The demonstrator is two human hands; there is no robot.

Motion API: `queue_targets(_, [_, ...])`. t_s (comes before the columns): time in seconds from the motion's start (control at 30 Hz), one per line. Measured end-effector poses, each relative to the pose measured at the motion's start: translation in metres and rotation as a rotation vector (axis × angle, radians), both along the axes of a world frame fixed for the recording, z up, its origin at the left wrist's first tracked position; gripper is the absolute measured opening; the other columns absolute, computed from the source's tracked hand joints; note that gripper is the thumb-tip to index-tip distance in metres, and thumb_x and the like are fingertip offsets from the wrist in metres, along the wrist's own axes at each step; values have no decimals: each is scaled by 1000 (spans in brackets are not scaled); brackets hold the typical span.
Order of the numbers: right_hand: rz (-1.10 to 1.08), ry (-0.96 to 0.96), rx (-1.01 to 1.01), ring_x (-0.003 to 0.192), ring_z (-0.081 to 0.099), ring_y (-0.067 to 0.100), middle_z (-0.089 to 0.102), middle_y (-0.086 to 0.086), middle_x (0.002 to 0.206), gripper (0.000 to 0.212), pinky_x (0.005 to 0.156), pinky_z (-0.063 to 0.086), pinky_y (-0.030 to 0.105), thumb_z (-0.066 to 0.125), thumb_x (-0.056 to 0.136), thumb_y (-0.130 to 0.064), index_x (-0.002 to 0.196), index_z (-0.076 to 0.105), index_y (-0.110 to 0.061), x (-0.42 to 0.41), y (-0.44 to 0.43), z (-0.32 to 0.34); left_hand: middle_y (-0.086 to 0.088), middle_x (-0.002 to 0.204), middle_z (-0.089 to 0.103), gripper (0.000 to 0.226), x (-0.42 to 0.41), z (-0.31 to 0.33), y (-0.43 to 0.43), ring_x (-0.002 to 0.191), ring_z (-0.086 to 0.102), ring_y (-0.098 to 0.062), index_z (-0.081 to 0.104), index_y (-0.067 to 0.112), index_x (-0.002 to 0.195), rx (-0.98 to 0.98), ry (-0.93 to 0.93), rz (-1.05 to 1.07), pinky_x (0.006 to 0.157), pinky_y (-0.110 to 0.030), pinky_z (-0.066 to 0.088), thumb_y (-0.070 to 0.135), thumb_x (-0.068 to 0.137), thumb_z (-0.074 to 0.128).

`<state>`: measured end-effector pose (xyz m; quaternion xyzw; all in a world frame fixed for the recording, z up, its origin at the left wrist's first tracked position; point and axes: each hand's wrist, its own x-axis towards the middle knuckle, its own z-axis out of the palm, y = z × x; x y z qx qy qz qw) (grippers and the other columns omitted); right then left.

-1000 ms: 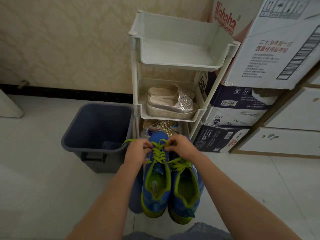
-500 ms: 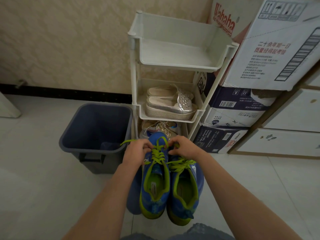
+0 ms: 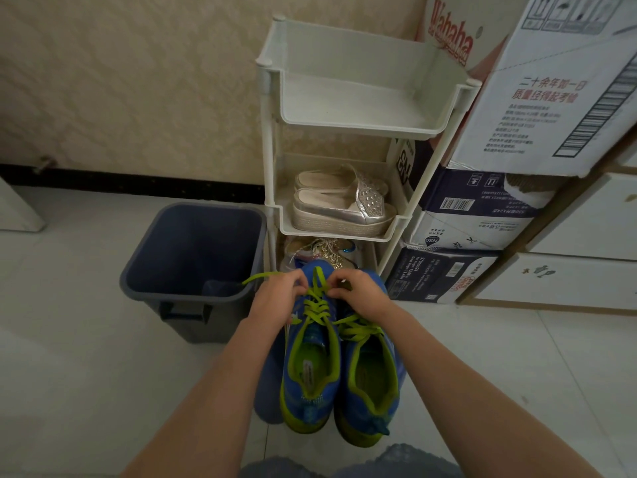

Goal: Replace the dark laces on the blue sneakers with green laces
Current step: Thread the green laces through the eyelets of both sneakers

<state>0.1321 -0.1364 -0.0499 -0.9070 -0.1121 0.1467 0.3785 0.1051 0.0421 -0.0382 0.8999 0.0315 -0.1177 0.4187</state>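
Green laces [image 3: 317,308] already thread the 2 blue sneakers [image 3: 312,339], lower centre of frame on the floor [image 3: 86,374]; my left grip [image 3: 277,300] and right grip [image 3: 362,293] pinch 1 shoe's lace ends, so probably only tying remains.

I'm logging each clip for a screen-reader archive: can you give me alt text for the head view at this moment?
The left hand and right hand pinch a green lace at the toe end of one of two blue sneakers set side by side. Beyond them stand a dark bin and a white rack holding silver shoes.
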Motion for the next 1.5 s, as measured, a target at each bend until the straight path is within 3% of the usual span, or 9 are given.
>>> queue_targets(0.1, [22, 4, 23, 86, 54, 16, 54, -11, 81, 33, 86, 45, 35, 63, 88, -8, 71, 50, -33, -2, 1, 3, -17, 91, 60, 20, 1, 1, 1, 81, 64, -35, 55, 24, 76, -32, 28, 11, 59, -51, 58, 11, 92, 53])
queue_targets(0.23, [-56, 16, 57, 83, 54, 16, 57, -2, 81, 28, 79, 43, 27, 69, 82, -3, 74, 52, -24, -4, -2, 3, -9, 91, 63, 12, -1, -2, 1, 77, 64, -30, 59, 19, 83, -81, 23, 33, 52, -38, 57, 10, 91, 58])
queue_targets(0.3, [-134, 30, 78, 81, 55, 14, 59, 0, 81, 30, 76, 41, 24, 73, 79, -3, 71, 52, -24, -5, -5, 5, -5, 86, 64, 12, -3, -4, 5, 61, 64, -19, 58, 17, 82, -115, 28, 59, 47, -29, 53, 8, 90, 61])
queue_targets(0.37, [-60, 62, 94, 81, 58, 12, 62, -4, 79, 24, 79, 45, 24, 74, 79, -4, 71, 59, -22, -7, -9, 8, -2, 73, 62, 12, -7, -3, 10, 35, 52, -6, 59, 15, 80, -62, 29, 12, 39, -17, 42, 8, 89, 63])
queue_targets(0.43, [39, 89, 81, 85, 61, 12, 64, -4, 82, 16, 85, 49, 26, 72, 80, -3, 77, 65, -18, -9, -7, 10, 1, 67, 61, 9, -11, -1, 12, 27, 45, -5, 62, 14, 82, -36, 45, -36, 37, -14, 37, 8, 89, 63])
queue_targets(0.67, [23, 47, 96, 74, 56, 9, 58, -7, 74, 19, 82, 49, 30, 70, 81, -2, 83, 63, -19, -14, -2, 5, 1, 77, 62, 10, -15, 7, 7, 30, 48, -2, 62, 13, 86, -86, -1, -56, 35, -14, 36, 3, 88, 62])
queue_targets(1.1, [100, -53, -141, 93, 49, 11, 39, -13, 92, 14, 89, 43, 36, 61, 90, -19, 82, 53, -27, -10, 10, 14, -7, 99, 65, 17, -11, 3, 3, 42, 51, -14, 56, 17, 81, 8, 0, -97, 36, -18, 37, 3, 91, 56])
queue_targets(1.27, [137, -62, -221, 96, 48, 14, 40, -6, 100, 8, 91, 43, 42, 57, 92, -15, 86, 54, -20, -9, 13, 18, -11, 101, 64, 23, -12, 3, 7, 81, 66, -21, 56, 18, 80, -31, 52, -120, 35, -17, 36, 0, 91, 49])
queue_targets(1.5, [109, -86, -205, 96, 48, 11, 40, -12, 92, 6, 91, 43, 38, 62, 90, -19, 87, 57, -22, -11, 11, 17, 8, 73, 53, 8, -11, 11, 1, 49, 48, -10, 50, 18, 89, 56, 78, -133, 43, -22, 38, 14, 96, 48])
